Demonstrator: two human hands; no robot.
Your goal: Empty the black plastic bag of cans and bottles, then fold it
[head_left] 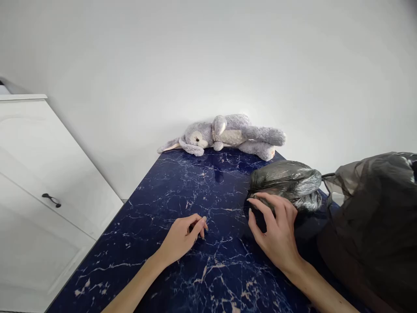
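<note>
My left hand [185, 237] hovers over or rests on the dark blue marble-patterned tabletop [211, 191], its fingers loosely curled together with the thumb. Nothing shows in it. Farther right, my right hand [276, 228] has its fingers bent and spread apart. It is beside the near side of a bundle wrapped in a thin dark plastic bag [283, 176], and I cannot tell whether the fingertips touch it. Two or more rounded shapes bulge inside the bundle.
A grey plush rabbit [233, 137] lies on its side along the table's far edge, against the white wall [208, 56]. A large dark plastic bag [374, 226] fills the right side. To the left stands a white cabinet [42, 148] with a black handle [51, 200].
</note>
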